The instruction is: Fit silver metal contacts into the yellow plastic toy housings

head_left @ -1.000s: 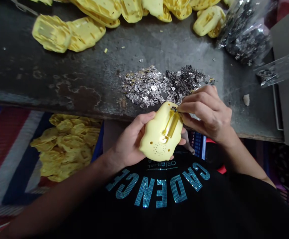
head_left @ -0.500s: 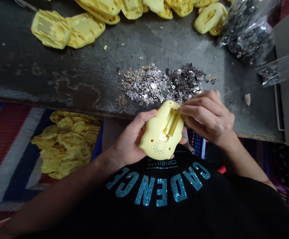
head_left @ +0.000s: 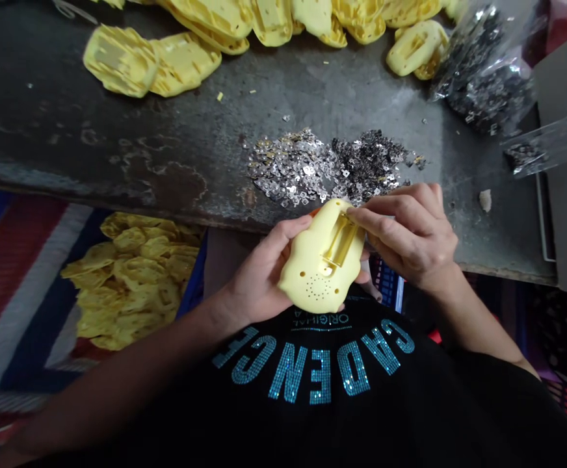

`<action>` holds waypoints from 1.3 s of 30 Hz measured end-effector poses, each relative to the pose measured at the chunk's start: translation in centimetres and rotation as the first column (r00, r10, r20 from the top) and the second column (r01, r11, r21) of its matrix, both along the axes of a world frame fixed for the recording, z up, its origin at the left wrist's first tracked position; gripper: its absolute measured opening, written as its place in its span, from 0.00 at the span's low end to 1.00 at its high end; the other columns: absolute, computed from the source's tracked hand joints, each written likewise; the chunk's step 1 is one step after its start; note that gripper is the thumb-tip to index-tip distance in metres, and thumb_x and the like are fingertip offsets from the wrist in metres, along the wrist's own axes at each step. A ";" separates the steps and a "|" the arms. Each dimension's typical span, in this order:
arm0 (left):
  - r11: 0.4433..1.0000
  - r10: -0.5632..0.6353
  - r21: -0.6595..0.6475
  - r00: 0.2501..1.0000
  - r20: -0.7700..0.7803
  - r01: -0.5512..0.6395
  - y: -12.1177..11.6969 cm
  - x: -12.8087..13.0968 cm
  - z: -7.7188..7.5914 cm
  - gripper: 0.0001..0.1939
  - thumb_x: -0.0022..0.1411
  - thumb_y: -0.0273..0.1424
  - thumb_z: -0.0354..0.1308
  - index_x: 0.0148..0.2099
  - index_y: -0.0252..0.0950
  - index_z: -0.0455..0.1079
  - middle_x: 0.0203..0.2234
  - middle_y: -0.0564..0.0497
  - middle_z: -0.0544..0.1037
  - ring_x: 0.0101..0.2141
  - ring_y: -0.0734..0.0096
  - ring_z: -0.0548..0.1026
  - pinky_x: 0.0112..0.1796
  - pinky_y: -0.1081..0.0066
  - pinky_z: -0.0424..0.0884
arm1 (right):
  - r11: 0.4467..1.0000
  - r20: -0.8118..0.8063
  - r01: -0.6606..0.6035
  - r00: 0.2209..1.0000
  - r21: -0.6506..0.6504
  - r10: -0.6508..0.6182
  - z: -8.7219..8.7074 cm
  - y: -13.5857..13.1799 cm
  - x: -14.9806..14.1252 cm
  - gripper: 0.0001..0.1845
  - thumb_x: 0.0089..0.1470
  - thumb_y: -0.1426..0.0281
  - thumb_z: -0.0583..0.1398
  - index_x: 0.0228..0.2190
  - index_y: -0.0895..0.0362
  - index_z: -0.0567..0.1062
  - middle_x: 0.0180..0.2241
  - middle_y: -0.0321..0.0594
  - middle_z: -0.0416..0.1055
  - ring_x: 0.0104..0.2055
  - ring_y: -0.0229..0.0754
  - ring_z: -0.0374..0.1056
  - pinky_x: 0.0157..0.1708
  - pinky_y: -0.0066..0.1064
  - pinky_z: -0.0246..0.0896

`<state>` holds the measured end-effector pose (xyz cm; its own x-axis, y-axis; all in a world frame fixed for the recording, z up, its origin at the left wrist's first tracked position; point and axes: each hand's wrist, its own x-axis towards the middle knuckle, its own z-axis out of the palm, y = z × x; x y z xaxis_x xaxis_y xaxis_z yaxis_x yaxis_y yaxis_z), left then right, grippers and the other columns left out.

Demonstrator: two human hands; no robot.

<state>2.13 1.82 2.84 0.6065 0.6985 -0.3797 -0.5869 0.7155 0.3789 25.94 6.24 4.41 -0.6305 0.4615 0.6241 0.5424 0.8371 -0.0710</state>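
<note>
My left hand [head_left: 265,276] is wrapped round a yellow plastic toy shell [head_left: 307,286], held in front of my chest. The shell's outer side faces up, showing a long battery compartment [head_left: 344,244], screw holes and a ring of small holes. My right hand [head_left: 408,231] has thumb and fingers pinched together at the compartment's upper end. Whatever lies between those fingertips is too small or hidden to make out. Just beyond the shell, a heap of small shiny metal contact pieces [head_left: 290,166] meets a darker heap of similar pieces [head_left: 371,156] on the table.
More yellow shells [head_left: 186,62] line the back of the dark metal table [head_left: 59,130]. Clear plastic bags of metal pieces [head_left: 491,91] lie at the right, near a small whitish lump [head_left: 485,200]. Below the table's left edge is a pile of yellow shells [head_left: 132,279].
The view has shifted slightly, so the table things sit a little lower and further right. My right fingertips stay at the compartment's upper end, and my left hand keeps its hold.
</note>
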 end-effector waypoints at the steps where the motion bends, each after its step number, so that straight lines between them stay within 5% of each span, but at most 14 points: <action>1: 0.999 0.032 -0.021 0.999 -0.013 -0.033 0.0 0.1 0.0 0.26 0.74 0.45 0.60 0.65 0.35 0.76 0.48 0.37 0.88 0.44 0.44 0.89 0.37 0.56 0.88 | 1.000 -0.001 0.005 1.000 0.014 -0.005 0.0 -0.2 -0.1 0.17 0.76 0.64 0.61 0.61 0.51 0.78 0.47 0.40 0.86 0.45 0.49 0.77 0.44 0.46 0.65; 5: 0.991 0.124 -0.039 0.990 -0.067 -0.127 -0.1 0.4 -0.2 0.22 0.71 0.43 0.64 0.59 0.34 0.78 0.46 0.40 0.88 0.44 0.51 0.87 0.41 0.58 0.87 | 0.999 0.007 0.046 0.999 0.025 -0.046 0.0 -0.9 -0.5 0.20 0.75 0.61 0.61 0.63 0.53 0.77 0.46 0.41 0.86 0.43 0.48 0.75 0.42 0.46 0.62; 11: 0.993 0.115 -0.023 0.990 -0.083 -0.117 -0.1 0.5 0.2 0.18 0.73 0.41 0.61 0.59 0.37 0.78 0.45 0.46 0.89 0.43 0.55 0.87 0.42 0.62 0.87 | 0.995 -0.016 0.099 0.995 -0.005 -0.099 -0.2 -1.7 -0.5 0.24 0.73 0.64 0.62 0.67 0.46 0.75 0.46 0.38 0.86 0.41 0.48 0.73 0.46 0.46 0.60; 26: 0.975 0.198 -0.068 0.969 -0.147 -0.209 -0.1 1.1 0.6 0.20 0.74 0.37 0.59 0.61 0.35 0.78 0.48 0.43 0.89 0.48 0.54 0.88 0.48 0.59 0.87 | 0.992 0.022 0.127 0.992 -0.008 -0.127 -0.6 -1.9 0.1 0.27 0.73 0.66 0.64 0.69 0.45 0.72 0.46 0.35 0.86 0.39 0.45 0.74 0.46 0.45 0.60; 33: 0.992 0.124 0.002 0.983 -0.138 -0.125 -0.4 0.8 0.3 0.25 0.71 0.44 0.66 0.63 0.34 0.78 0.52 0.40 0.89 0.49 0.49 0.88 0.48 0.57 0.87 | 0.941 -0.117 0.100 0.983 -0.323 -0.144 0.9 -0.9 0.4 0.06 0.72 0.67 0.66 0.48 0.49 0.84 0.41 0.36 0.85 0.40 0.43 0.80 0.42 0.40 0.65; 39: 0.983 0.177 0.078 0.977 -0.118 -0.169 -0.7 1.0 0.2 0.25 0.69 0.43 0.72 0.63 0.38 0.79 0.51 0.46 0.89 0.51 0.53 0.87 0.51 0.62 0.86 | 0.921 -0.027 0.067 0.996 -0.383 -0.083 1.6 0.1 -0.3 0.08 0.72 0.65 0.63 0.40 0.53 0.81 0.33 0.34 0.78 0.34 0.39 0.73 0.40 0.37 0.62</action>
<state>3.17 1.13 3.03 0.4253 0.8153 -0.3930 -0.6453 0.5776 0.5000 25.63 6.37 6.02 -0.5618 0.7149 0.4164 0.5920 0.6989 -0.4013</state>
